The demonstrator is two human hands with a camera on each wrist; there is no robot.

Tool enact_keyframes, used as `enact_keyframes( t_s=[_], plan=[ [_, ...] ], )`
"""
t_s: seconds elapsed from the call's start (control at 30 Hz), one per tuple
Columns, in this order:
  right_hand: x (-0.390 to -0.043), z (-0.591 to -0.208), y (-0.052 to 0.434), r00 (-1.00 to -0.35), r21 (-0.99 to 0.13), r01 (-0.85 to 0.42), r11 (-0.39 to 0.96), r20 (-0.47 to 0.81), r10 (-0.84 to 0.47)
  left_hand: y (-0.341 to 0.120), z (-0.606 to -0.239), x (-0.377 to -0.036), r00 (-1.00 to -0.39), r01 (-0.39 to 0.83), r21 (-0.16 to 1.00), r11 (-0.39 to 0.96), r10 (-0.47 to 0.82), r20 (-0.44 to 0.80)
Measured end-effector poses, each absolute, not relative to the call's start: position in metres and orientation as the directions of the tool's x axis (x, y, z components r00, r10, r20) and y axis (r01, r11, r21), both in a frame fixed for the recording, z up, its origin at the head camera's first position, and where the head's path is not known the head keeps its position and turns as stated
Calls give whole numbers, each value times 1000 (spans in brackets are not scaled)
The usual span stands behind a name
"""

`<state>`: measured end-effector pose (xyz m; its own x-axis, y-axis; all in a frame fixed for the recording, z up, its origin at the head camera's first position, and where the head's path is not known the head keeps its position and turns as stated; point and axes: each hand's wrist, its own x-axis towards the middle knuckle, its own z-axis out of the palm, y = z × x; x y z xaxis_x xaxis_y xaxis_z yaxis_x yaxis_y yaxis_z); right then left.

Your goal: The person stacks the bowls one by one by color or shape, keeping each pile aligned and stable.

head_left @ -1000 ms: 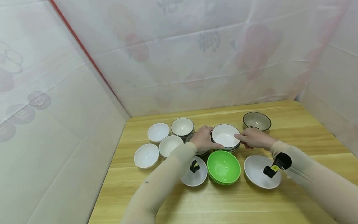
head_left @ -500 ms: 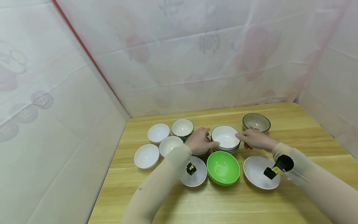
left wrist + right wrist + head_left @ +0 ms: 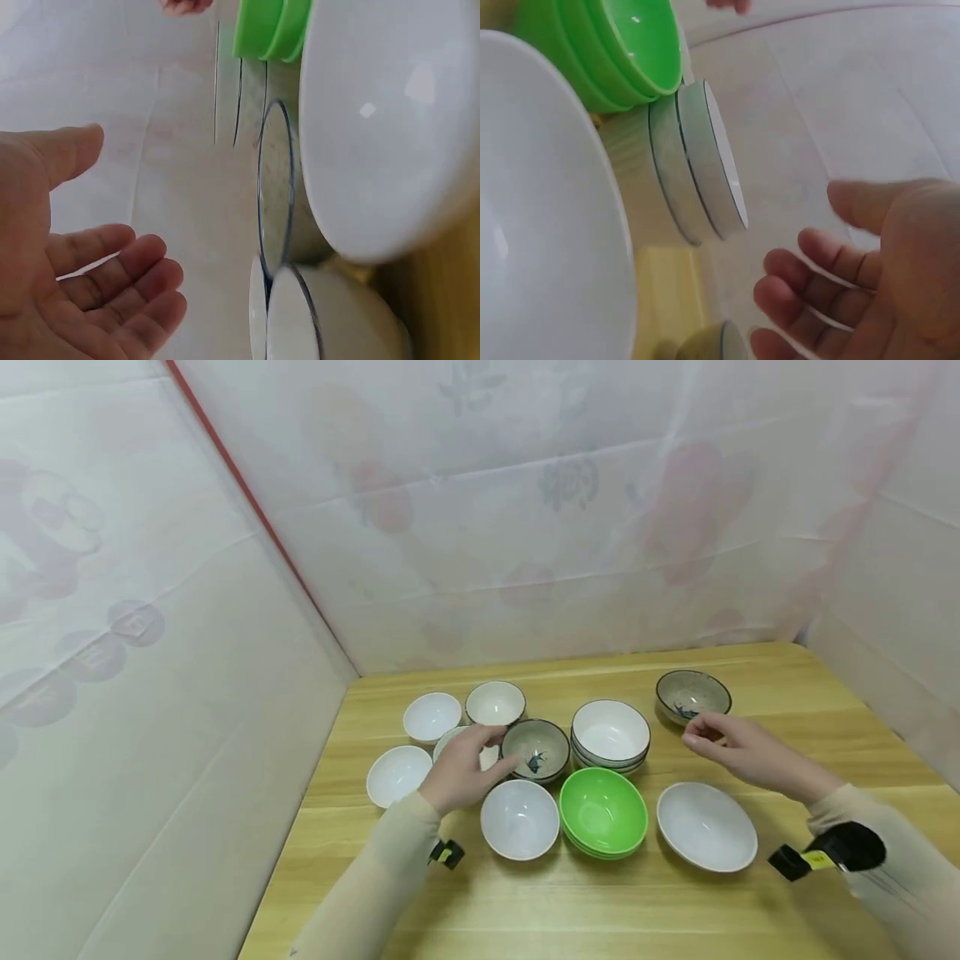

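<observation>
My left hand [image 3: 467, 770] hovers with fingers apart beside a grey speckled bowl [image 3: 536, 750] with a dark blue motif inside. It holds nothing and partly hides a cream bowl [image 3: 448, 741]. My right hand [image 3: 750, 758] is lifted above the table, fingers loosely bent and nothing between them. It is nearest to a second speckled bowl [image 3: 693, 695] at the back right. Between the hands stands a stack of white dark-rimmed bowls [image 3: 611, 731], its separate rims visible in the right wrist view. A stack of green bowls [image 3: 603, 814] sits just in front of it.
White bowls [image 3: 432, 718] stand at the left, with another cream dark-rimmed bowl [image 3: 496, 703] behind. A white bowl [image 3: 520, 820] is left of the green stack, a shallow white one [image 3: 707, 827] right of it. Fabric walls [image 3: 480, 593] border the wooden table [image 3: 585, 910].
Both hands have come off the white dark-rimmed stack. The left has moved left and toward the body, uncovering the speckled bowl; the right has drawn away to the right. The stack stays in place.
</observation>
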<state>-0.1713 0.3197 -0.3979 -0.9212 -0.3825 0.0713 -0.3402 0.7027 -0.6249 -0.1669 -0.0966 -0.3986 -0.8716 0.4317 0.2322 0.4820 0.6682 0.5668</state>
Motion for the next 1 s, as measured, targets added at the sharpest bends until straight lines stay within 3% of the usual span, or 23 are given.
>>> enact_keyframes(
  t_s=[0.23, 0.5, 0.83, 1.0],
  plan=[
    [-139, -411, 341, -883, -525, -465, 713, 220, -414, -126, -425, -134, -845, 530, 583, 616, 445, 297],
    [-122, -426, 347, -850, -520, -519, 679, 227, -475, -132, -458, -119, -811, 576, 509, 639, 527, 255],
    [-110, -439, 349, -870, -562, -467, 683, 155, -468, -128, -481, -122, -802, 551, 635, 542, 554, 224],
    [-110, -444, 355, -906, -594, -374, 712, 71, -417, -128, -484, -120, -815, 515, 686, 515, 543, 204]
  ],
)
